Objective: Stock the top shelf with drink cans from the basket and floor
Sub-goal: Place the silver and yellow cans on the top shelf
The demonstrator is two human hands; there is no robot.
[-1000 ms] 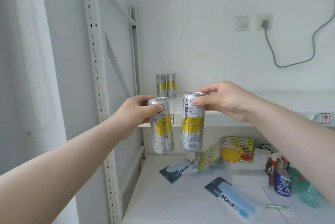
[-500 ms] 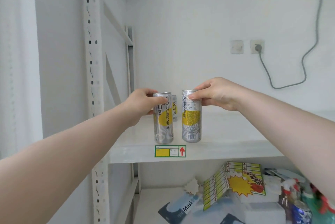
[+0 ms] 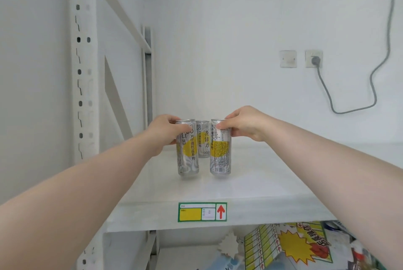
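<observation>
While clamped near the rims, left hand (image 3: 165,131) on the left can (image 3: 188,156), right hand (image 3: 242,126) on the right can (image 3: 220,156): both upright, side by side, seemingly resting on the top shelf (image 3: 272,184), just ahead of a rear can (image 3: 203,142). Placing step, likely near done. Next: slacken both hands, lift away without tipping, fetch more cans.
</observation>
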